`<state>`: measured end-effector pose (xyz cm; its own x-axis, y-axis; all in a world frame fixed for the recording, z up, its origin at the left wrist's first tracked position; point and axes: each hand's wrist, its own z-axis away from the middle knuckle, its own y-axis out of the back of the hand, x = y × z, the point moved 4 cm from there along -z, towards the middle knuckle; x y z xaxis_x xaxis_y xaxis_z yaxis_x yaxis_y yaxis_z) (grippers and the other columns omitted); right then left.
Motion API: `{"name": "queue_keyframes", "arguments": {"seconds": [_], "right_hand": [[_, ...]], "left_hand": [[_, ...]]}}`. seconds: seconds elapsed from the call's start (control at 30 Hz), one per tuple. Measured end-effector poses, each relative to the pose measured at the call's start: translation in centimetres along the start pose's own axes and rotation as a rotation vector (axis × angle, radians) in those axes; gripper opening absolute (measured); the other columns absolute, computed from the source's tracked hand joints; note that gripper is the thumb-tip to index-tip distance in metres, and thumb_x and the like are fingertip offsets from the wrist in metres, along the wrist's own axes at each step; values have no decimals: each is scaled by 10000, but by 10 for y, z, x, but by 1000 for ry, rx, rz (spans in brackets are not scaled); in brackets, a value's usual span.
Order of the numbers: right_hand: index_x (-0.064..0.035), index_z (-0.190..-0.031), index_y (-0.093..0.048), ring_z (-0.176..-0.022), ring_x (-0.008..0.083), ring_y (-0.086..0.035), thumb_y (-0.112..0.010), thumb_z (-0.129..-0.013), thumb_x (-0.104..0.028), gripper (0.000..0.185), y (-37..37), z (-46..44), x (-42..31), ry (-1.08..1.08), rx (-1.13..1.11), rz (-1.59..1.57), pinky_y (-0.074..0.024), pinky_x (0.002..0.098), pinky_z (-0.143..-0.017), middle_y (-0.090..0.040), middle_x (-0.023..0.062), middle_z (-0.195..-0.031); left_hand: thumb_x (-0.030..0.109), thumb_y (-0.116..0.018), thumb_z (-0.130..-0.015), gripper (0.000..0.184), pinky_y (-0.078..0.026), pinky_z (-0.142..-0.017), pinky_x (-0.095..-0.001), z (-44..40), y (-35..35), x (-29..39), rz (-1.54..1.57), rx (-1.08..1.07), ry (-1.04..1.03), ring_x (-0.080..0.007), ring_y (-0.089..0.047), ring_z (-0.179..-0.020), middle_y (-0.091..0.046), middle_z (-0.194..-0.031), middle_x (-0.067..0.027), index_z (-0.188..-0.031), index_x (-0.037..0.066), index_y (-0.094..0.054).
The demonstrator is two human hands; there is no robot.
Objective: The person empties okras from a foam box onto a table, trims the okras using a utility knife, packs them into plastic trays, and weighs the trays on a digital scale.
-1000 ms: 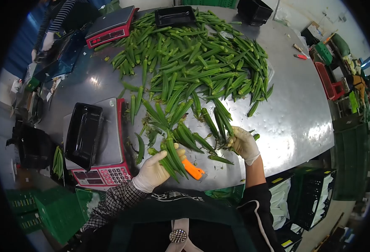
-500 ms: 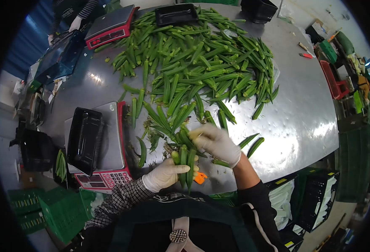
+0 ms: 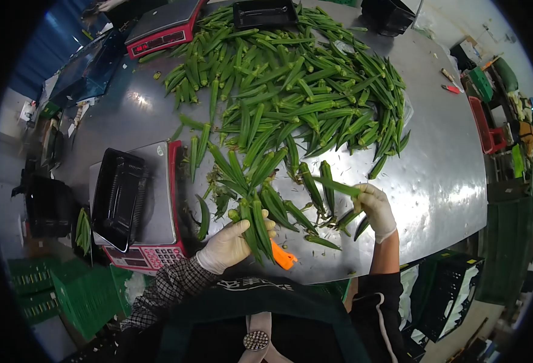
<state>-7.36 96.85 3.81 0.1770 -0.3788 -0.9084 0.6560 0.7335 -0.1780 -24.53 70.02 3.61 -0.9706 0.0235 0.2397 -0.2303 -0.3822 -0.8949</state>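
Observation:
My left hand (image 3: 225, 247), in a white glove, is wrapped round a small bunch of okra pods (image 3: 257, 221) just above the table's near edge. In my gloved right hand (image 3: 376, 209), further right, a single okra pod (image 3: 337, 185) is pinched, its far end toward the left. Between the hands, several loose okra pods (image 3: 300, 216) lie among trimmings on the metal table. An orange tool (image 3: 283, 255) rests close beside my left hand, partly covered by the bunch. Beyond both hands spreads a large okra heap (image 3: 291, 91).
To the left, a black tray (image 3: 120, 196) sits on a red-framed scale (image 3: 160, 209). Another scale (image 3: 163, 39) stands at the far left, and a black tray (image 3: 265, 15) lies on the heap's far side. Crates (image 3: 454, 290) stand below the table at right.
My right hand has moved right, away from the left hand, and now has one okra pod in its fingers. The left hand keeps its bunch. The person at the far left has mostly left view.

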Motion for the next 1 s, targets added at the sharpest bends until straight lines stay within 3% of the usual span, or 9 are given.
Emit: {"name": "queue_keyframes", "arguments": {"seconds": [0.2,0.3,0.4,0.47,0.53,0.8,0.9,0.93,1.0], "right_hand": [[1,-992,-621,-700,121,-556,-595,-814,-148,234,-108,18,-40,216,-689,542,-457,268,-644,-602,46,-805],[-22,-1104,-561,-689,198,-581,-614,-830,-248,359,-154,17,-25,-62,-549,338,-464,284,-645,-607,103,-791],[-32,-1144,-531,-718,272,-606,-615,-813,-254,408,-117,-11,-17,318,-58,689,-483,332,-666,-610,149,-851],[-36,-1154,-521,-799,323,-612,-604,-794,-240,422,-84,-21,-13,197,210,1288,-488,387,-705,-602,175,-928],[-47,-1127,-544,-845,358,-595,-577,-783,-210,382,-56,-26,16,100,266,1323,-481,422,-730,-589,189,-984],[27,-1135,-535,-674,101,-549,-553,-857,-64,294,-90,4,-11,73,-19,292,-460,231,-598,-583,25,-770],[24,-1175,-514,-752,151,-598,-609,-829,-139,393,-155,31,-29,25,-252,401,-488,293,-650,-625,102,-918],[17,-1194,-497,-775,239,-613,-646,-794,-170,466,-169,36,-16,554,-250,897,-489,329,-667,-612,149,-924],[-46,-1132,-566,-769,282,-595,-646,-798,-230,390,-195,49,-12,507,-319,1042,-476,340,-700,-586,145,-864]], "left_hand": [[299,-574,-862,622,-352,-1012,-425,-10,-11,-7,-118,-128,46,-294,-468,-1168,-480,-1244,-173,-1331,-12,-310],[271,-591,-849,627,-391,-975,-418,-6,-14,-11,-372,-32,78,-270,-496,-1133,-490,-1227,-157,-1332,-12,-309],[209,-566,-851,588,-350,-1006,-407,2,-17,-3,-220,-76,57,-280,-487,-1133,-511,-1183,-156,-1333,-8,-309],[235,-565,-812,627,-326,-1020,-431,1,-11,0,-72,-92,5,-301,-483,-1130,-500,-1207,-175,-1335,-3,-313],[263,-570,-790,653,-315,-1025,-447,3,-7,6,61,-116,-43,-315,-480,-1132,-492,-1221,-187,-1334,0,-321],[320,-594,-766,709,-256,-1053,-489,-4,-17,10,141,-221,-28,-347,-426,-1184,-442,-1271,-226,-1335,-2,-321],[335,-589,-834,641,-283,-1048,-434,-5,-11,1,67,-170,-116,-279,-411,-1211,-432,-1293,-182,-1324,13,-328],[324,-583,-850,615,-297,-1044,-418,-5,-8,-2,47,-120,-156,-262,-412,-1212,-433,-1296,-170,-1319,16,-332],[193,-539,-887,458,-377,-994,-363,-1,4,-3,-37,67,-164,-221,-471,-1145,-496,-1217,-112,-1282,20,-385]]}}
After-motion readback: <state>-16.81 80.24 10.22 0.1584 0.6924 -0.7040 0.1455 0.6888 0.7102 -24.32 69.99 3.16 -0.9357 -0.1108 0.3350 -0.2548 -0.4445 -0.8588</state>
